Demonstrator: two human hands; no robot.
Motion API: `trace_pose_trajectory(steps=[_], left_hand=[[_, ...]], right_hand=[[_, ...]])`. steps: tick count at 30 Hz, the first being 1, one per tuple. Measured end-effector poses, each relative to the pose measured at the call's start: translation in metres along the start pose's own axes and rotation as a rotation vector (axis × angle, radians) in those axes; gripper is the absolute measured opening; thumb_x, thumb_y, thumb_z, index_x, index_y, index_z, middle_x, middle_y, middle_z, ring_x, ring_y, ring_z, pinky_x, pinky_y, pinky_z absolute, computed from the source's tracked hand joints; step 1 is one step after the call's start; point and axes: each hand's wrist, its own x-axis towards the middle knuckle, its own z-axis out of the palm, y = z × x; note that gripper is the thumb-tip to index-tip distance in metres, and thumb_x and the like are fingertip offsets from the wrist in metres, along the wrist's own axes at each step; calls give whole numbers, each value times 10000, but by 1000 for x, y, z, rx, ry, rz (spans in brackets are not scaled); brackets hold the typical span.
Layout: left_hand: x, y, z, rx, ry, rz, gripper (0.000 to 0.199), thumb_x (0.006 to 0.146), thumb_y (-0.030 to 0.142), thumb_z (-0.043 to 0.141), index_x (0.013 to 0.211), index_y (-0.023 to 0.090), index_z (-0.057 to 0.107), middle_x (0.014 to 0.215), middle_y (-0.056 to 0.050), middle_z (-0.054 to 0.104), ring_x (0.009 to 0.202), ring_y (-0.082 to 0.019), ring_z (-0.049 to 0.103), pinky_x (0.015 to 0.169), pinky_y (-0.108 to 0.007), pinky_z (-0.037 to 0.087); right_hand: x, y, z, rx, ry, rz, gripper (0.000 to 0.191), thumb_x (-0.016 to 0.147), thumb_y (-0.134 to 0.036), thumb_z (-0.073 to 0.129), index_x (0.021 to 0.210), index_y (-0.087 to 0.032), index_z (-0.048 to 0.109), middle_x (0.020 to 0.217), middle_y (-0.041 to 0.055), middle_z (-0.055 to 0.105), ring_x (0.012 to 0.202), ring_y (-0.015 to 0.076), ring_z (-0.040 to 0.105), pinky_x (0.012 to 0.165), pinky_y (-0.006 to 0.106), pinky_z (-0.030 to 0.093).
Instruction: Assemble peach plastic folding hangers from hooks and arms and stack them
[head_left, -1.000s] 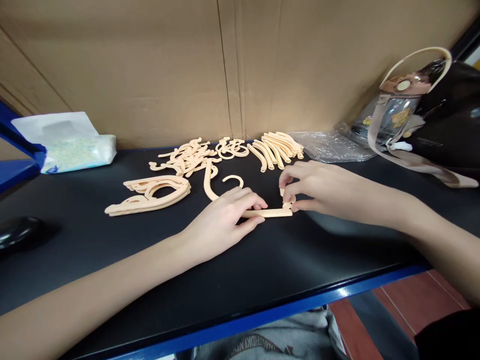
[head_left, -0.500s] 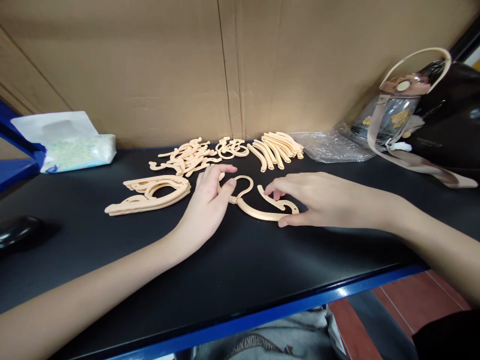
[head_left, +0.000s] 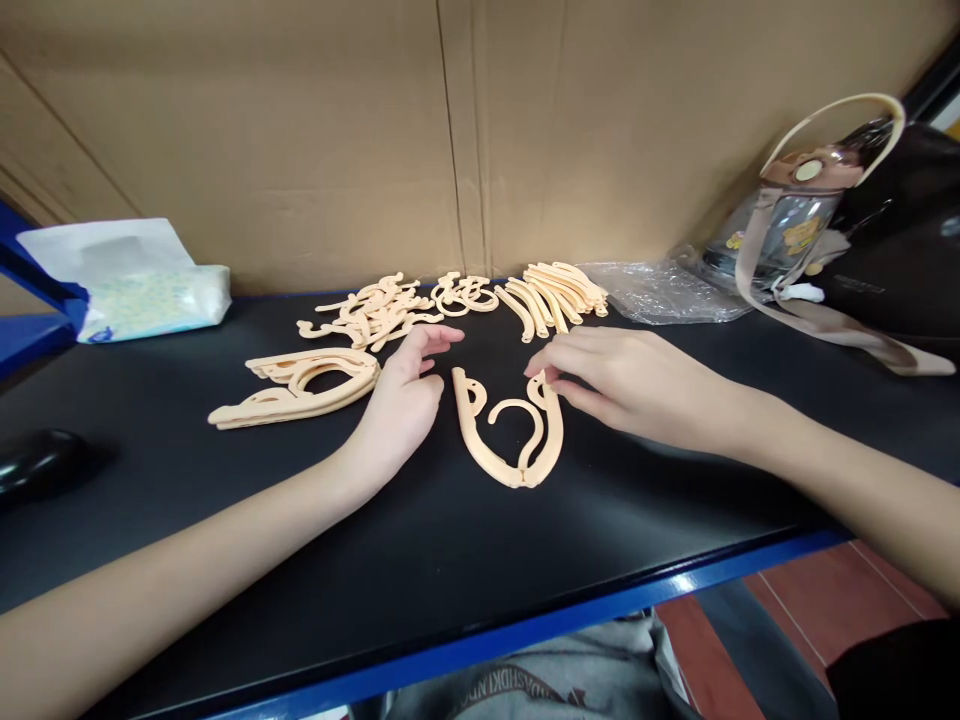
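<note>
A cream folding hanger [head_left: 481, 452] lies folded on the black table, its two arms making a U and its hook curled between them. My right hand [head_left: 630, 378] has thumb and fingertips closed on the tip of the hanger's right arm. To the left of the hanger, my left hand [head_left: 401, 400] rests empty, index finger and thumb apart and the other fingers partly curled. Beside it lies a stack of folded hangers [head_left: 300, 395]. Behind are a heap of short cream hanger pieces [head_left: 375, 310], a few hooks [head_left: 465, 295] and a pile of curved hanger arms [head_left: 555, 295].
A tissue pack [head_left: 154, 300] stands at the back left, above a black mouse [head_left: 41, 462]. At the right are a clear plastic bag [head_left: 667, 292], a strapped water bottle [head_left: 795, 225] and a black bag [head_left: 907, 240]. Cardboard [head_left: 300, 130] walls the back.
The hanger has turned so its arms point away from me, and its arms and hook are folded together. My left hand has come off it and moved left; my right hand has shifted to the arm's tip.
</note>
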Motion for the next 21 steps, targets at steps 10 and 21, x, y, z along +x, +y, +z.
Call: trace_pose_trajectory(steps=[10,21], left_hand=[[-1,-4,0,218,-208,165,430,698,131,513,1121,200,553,1213,-42,590,1188,-215,499,1073,-438,338],[-7,4,-1,282,-303,245,507,692,135,475,1195,193,494,1294,-71,523,1251,-228,438,1096,-459,317]], right_hand=[[-5,-11,-5,109,-80,55,373,920,-435,522,1210,-202,544,847,45,691,755,202,640,684,290,432],[-6,-12,3,80,-134,-53,734,852,-631,514,1355,-100,448,1135,155,612,1046,298,566,913,433,417]])
